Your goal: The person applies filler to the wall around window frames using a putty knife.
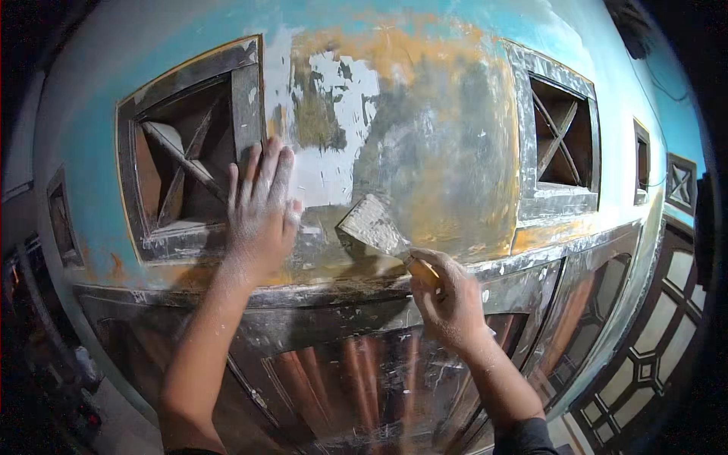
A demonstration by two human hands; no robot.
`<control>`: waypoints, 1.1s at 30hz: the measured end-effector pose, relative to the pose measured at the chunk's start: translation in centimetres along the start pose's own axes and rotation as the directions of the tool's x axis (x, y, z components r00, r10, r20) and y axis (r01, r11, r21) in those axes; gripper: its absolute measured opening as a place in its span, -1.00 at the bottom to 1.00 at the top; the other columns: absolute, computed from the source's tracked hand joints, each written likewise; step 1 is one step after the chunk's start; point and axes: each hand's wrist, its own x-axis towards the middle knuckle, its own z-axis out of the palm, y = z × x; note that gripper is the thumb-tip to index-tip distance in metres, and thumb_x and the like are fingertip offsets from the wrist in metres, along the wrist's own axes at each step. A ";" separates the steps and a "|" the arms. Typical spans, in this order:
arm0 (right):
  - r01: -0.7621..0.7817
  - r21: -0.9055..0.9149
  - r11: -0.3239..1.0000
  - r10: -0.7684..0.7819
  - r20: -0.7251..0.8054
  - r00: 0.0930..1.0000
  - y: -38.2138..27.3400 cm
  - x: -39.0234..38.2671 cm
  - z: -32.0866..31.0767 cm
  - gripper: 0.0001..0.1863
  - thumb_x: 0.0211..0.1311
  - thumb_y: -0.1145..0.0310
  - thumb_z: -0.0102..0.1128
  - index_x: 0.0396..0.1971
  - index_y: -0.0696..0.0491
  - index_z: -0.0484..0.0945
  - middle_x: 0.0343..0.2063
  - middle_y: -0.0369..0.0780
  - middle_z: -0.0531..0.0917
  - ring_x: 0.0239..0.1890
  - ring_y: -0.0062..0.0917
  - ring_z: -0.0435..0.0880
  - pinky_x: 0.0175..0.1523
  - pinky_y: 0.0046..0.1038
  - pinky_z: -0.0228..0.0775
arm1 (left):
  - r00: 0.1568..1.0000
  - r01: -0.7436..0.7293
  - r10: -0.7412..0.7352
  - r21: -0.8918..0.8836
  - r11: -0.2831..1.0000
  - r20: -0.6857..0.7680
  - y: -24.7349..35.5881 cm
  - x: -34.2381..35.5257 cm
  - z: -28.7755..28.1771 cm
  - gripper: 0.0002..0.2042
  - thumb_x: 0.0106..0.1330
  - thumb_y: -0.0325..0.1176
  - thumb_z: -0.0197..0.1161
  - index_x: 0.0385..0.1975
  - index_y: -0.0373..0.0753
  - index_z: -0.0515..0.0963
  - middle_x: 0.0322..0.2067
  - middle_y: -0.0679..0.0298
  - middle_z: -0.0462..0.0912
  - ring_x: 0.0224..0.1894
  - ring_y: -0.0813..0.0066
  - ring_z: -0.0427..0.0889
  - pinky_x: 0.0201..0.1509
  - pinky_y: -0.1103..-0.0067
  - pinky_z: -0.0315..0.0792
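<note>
My right hand (449, 297) grips the yellow handle of a putty knife (377, 225), its wide blade coated in pale, dusty filler. The blade points up and left, close to the wall; whether its edge touches I cannot tell. Flat against the wall and the right side of the left window frame (249, 98) rests my left hand (262, 208), fingers stretched upward and white with dust. Between and above both hands lies a patched wall section (447, 136), with grey and ochre areas and a ragged white patch (326, 178).
A second small window frame (557, 197) with crossed bars sits at the right. Below runs a dark, paint-flecked wooden ledge (334, 292) over dark wooden panels (364, 379). A panelled door (644, 356) stands far right. Turquoise paint (425, 11) covers the upper wall.
</note>
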 end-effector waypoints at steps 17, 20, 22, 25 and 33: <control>-0.380 0.743 0.551 0.177 0.342 0.923 -2.3 -4.5 5.2 -0.41 0.37 0.51 0.23 0.39 0.15 0.38 0.14 -0.05 0.66 0.07 -0.60 0.61 0.20 -0.44 0.49 | 0.924 0.331 -0.085 -0.666 0.669 0.374 13.9 -11.2 -5.1 -0.10 0.07 -0.46 0.18 0.50 -0.52 -0.02 0.32 -0.35 0.33 0.36 -0.23 0.38 0.44 0.20 0.28; -0.375 0.682 0.628 0.129 0.384 0.914 -2.6 -5.0 4.8 -0.42 0.39 0.53 0.15 0.40 0.17 0.34 0.25 0.04 0.57 0.14 -0.41 0.66 0.27 -0.40 0.42 | 0.873 0.472 -0.200 -0.668 0.576 0.445 14.7 -11.0 -4.8 0.00 0.08 -0.50 0.30 0.56 -0.35 -0.13 0.28 -0.22 0.42 0.27 -0.21 0.46 0.35 0.22 0.37; -0.285 0.543 0.790 -0.003 0.469 0.883 -2.9 -4.2 3.4 -0.28 0.33 0.51 0.12 0.49 0.10 0.17 0.08 0.19 0.60 0.09 0.03 0.65 0.21 -0.26 0.46 | 0.888 0.434 -0.175 -0.652 0.622 0.424 14.1 -11.2 -4.9 0.01 0.08 -0.48 0.35 0.54 -0.38 -0.13 0.24 -0.23 0.45 0.26 -0.22 0.48 0.33 0.21 0.39; -0.099 0.452 0.887 -0.192 0.554 0.810 -1.7 -2.1 2.2 -0.22 0.33 0.32 0.10 0.54 0.01 0.07 -0.07 0.18 0.63 -0.05 0.15 0.63 0.15 -0.12 0.48 | 0.835 0.512 -0.229 -0.556 0.655 0.500 14.0 -10.7 -5.4 -0.01 0.10 -0.54 0.32 0.56 -0.25 -0.10 0.16 -0.22 0.53 0.13 -0.17 0.59 0.21 0.20 0.47; 0.178 -0.657 0.732 -0.329 -0.112 0.938 8.8 9.8 -7.7 -0.28 0.35 0.01 0.18 0.50 -0.33 0.25 0.54 -0.18 0.16 0.59 -0.10 -0.02 0.56 0.21 -0.27 | 0.860 0.498 -0.371 -0.418 0.760 0.349 9.8 -8.7 -3.7 -0.24 0.17 -0.41 0.15 0.49 -0.13 0.23 -0.03 -0.14 0.69 -0.22 -0.10 0.75 -0.15 0.30 0.65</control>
